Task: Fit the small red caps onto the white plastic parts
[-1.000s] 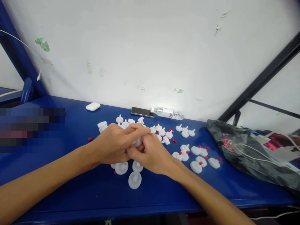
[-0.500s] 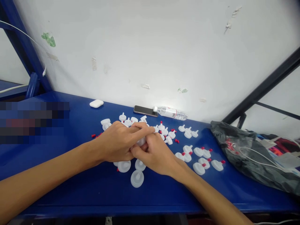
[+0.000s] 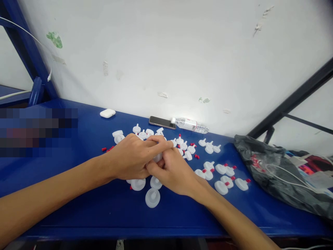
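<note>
My left hand (image 3: 131, 154) and my right hand (image 3: 178, 170) meet over the middle of the table, fingers closed and overlapping. Between them shows part of a translucent white nozzle cap (image 3: 158, 157), gripped by both; its tip is hidden behind the fingers. Loose white nozzle caps lie around and partly under the hands, one of them (image 3: 152, 198) spout up in front. Small red tip covers (image 3: 197, 157) are scattered among them. To the right of my right hand, several nozzle caps (image 3: 241, 184) lie tilted with red tips on their spouts.
The blue table (image 3: 85, 205) runs back to a white wall. Along its rear lie a white earbud case (image 3: 107, 113), a phone (image 3: 162, 122) and a clear plastic bottle (image 3: 191, 125) on its side. A dark plastic bag (image 3: 275, 184) sits at right, with a cable across it.
The camera view has shifted very slightly. Both hands stay together in the same hold, and the loose caps have not moved.
</note>
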Tool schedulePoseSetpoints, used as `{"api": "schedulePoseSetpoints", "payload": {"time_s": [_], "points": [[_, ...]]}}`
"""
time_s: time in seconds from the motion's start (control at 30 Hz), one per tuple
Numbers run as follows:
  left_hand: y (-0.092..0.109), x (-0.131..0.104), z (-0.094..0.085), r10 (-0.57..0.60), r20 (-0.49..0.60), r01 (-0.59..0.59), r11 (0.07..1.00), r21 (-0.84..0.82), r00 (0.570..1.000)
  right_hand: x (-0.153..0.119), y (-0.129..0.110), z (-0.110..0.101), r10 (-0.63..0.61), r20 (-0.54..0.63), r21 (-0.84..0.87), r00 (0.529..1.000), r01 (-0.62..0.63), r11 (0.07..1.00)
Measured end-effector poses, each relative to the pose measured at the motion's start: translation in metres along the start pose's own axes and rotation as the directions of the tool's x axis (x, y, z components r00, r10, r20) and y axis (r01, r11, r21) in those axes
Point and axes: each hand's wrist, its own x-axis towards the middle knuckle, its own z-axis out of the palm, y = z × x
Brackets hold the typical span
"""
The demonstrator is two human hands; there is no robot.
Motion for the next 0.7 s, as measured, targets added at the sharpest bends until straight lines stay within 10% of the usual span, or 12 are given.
{"api": "schedulePoseSetpoints", "payload": {"time_s": [0.7], "points": [[-0.0006,-0.0012,0.0033,-0.014,0.000,0.014,0.999,0.030,1.000,0.0003,0.0015,0.0013,0.019,-0.038,-0.029,0.999,-0.020,0.999]]}}
